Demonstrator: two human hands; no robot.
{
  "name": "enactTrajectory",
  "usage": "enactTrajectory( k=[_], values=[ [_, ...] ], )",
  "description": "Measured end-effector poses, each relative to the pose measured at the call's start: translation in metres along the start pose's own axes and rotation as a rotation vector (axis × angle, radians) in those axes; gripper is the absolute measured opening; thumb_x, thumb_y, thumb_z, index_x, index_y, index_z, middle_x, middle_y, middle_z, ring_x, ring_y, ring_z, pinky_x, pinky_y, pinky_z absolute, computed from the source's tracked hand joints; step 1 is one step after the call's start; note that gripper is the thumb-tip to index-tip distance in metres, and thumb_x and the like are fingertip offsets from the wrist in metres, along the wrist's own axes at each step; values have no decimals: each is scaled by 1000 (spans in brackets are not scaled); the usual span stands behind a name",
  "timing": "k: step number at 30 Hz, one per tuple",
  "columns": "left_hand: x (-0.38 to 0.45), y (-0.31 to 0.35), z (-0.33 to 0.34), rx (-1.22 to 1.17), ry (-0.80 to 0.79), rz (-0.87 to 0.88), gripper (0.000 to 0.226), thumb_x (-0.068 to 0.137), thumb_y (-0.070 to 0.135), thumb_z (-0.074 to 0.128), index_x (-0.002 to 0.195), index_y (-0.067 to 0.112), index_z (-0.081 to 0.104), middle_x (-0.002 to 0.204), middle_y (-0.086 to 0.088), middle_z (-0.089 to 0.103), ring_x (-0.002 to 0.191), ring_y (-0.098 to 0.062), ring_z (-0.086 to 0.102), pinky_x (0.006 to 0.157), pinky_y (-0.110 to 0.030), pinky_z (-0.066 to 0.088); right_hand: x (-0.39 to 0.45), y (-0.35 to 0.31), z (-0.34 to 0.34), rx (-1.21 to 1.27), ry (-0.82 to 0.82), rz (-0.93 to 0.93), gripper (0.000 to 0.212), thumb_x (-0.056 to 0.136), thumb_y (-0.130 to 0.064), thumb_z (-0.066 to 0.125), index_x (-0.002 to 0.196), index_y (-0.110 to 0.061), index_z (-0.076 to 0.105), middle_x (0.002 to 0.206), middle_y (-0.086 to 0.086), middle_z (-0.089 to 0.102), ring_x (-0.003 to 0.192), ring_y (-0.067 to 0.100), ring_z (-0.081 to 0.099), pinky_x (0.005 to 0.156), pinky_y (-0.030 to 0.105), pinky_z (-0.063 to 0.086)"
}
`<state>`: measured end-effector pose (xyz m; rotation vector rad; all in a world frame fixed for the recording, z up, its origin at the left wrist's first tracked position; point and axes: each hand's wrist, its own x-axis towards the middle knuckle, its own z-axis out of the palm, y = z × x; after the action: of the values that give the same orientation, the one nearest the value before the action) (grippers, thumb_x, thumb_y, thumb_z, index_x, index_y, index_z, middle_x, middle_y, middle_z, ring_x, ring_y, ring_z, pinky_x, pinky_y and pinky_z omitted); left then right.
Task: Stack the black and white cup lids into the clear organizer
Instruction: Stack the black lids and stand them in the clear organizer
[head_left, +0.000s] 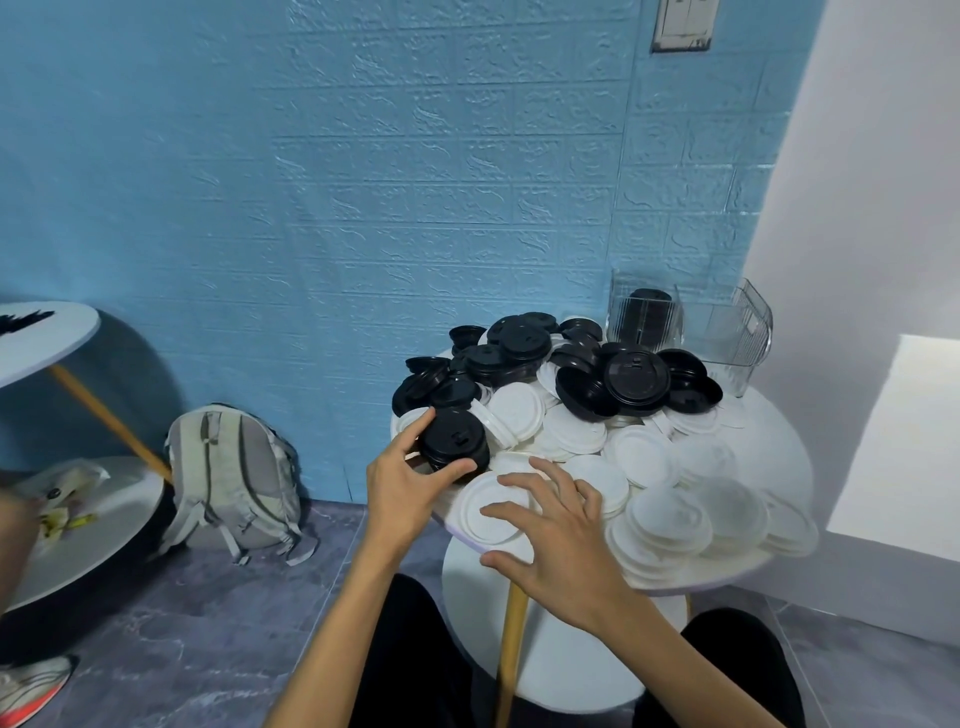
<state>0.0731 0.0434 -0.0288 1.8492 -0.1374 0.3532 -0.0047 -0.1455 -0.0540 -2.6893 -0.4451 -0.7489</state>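
Blue embossed brick-pattern panels cover the wall (363, 182) behind a small round white table (779, 431) with a wooden leg. Heaped across its top are black lids (636, 376), glossy and domed with raised rims, and white lids (670, 514), matte and flatter, many nested in short stacks. At the table's far edge stands the clear organizer (691, 327), ribbed transparent plastic, with a column of black lids already inside its left compartment. The left hand (402, 480) grips a short stack of black lids (453, 436) at the near left edge, thumb and fingers curled round it. The right hand (558, 535) hovers with fingers spread wide over a white lid (488, 512). A grey backpack (234, 478) leans against the wall on the floor.
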Motion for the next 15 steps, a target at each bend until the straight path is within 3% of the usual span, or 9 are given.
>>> enactTrajectory(
  k=[3,9,15],
  values=[
    [-1,1,-2,-76,-10,-38,82,63,20,99,137,30,65,121,13,73,107,-6,72,100,-38,58,0,-1,0,-2,8,4,39,74,-69,63,106,-46,67,134,-18,53,142,19,31,101,39,19],
    [-4,4,-7,-214,-44,-83,80,67,1,94,138,26,64,113,14,75,90,-9,76,87,-27,61,-2,-4,2,17,-8,11,41,75,-71,62,106,-45,68,136,-18,54,144,20,28,103,40,17],
    [-10,5,-14,-383,-69,-124,79,70,-9,87,137,26,64,123,16,72,101,-16,76,85,-25,61,-2,-3,2,30,-22,15,42,74,-69,64,109,-45,67,138,-19,52,145,19,27,104,40,16]
  ],
)
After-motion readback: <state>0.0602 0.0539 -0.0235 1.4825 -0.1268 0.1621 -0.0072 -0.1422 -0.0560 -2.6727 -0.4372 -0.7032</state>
